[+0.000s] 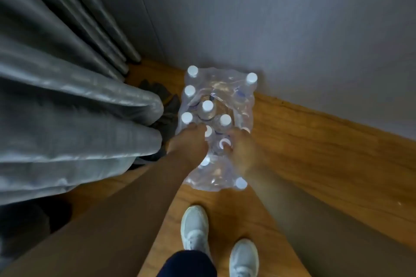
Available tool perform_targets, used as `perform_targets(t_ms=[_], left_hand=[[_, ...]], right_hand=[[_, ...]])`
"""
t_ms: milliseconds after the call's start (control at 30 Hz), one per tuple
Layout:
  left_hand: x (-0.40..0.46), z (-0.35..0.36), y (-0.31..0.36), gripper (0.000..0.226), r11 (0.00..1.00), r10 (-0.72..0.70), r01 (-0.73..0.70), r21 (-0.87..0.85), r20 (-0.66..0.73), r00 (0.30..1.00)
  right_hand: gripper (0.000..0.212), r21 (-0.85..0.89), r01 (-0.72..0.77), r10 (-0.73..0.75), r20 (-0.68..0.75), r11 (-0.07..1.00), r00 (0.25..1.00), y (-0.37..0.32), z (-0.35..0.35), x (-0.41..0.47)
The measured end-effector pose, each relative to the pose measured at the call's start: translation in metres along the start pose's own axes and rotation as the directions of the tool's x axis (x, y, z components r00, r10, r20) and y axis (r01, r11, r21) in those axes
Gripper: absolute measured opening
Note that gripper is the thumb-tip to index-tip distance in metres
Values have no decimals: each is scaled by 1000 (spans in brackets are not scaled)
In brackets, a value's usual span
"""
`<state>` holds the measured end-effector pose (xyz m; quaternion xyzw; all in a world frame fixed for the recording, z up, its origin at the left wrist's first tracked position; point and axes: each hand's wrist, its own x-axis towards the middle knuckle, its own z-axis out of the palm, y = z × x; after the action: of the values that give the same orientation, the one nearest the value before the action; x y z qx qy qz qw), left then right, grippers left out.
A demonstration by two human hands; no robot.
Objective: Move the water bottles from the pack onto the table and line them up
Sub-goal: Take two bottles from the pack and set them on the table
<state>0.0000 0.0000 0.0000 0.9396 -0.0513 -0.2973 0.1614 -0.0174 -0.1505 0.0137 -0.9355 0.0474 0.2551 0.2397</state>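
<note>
A pack of water bottles point(216, 96) in torn clear plastic wrap stands on the wooden floor against the wall. Several bottles with white caps are upright in it, such as one in the middle point(207, 105). Both my arms reach down into the near half of the pack. My left hand point(189, 144) curls over the top of a bottle whose cap point(209, 131) shows partly beside my fingers. My right hand point(244, 153) curls round another bottle, its cap point(225, 143) peeking out by my thumb. Both hands are blurred.
A grey curtain point(67, 96) hangs close on the left of the pack, with a dark object point(166, 105) on the floor between them. The grey wall point(292, 29) runs behind. My white shoes point(195, 227) stand on the wooden floor point(315, 141) just short of the pack.
</note>
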Motion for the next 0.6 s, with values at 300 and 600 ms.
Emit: perform_targets(t_ms=[300, 600], left_hand=[[49, 29, 2, 37, 896, 95, -47, 442, -86, 992], [32, -1, 9, 39, 935, 99, -71, 348, -64, 993]], right_hand=[[39, -428, 7, 17, 52, 904, 998, 3, 37, 37], [38, -285, 32, -15, 64, 958, 998, -9, 14, 19]])
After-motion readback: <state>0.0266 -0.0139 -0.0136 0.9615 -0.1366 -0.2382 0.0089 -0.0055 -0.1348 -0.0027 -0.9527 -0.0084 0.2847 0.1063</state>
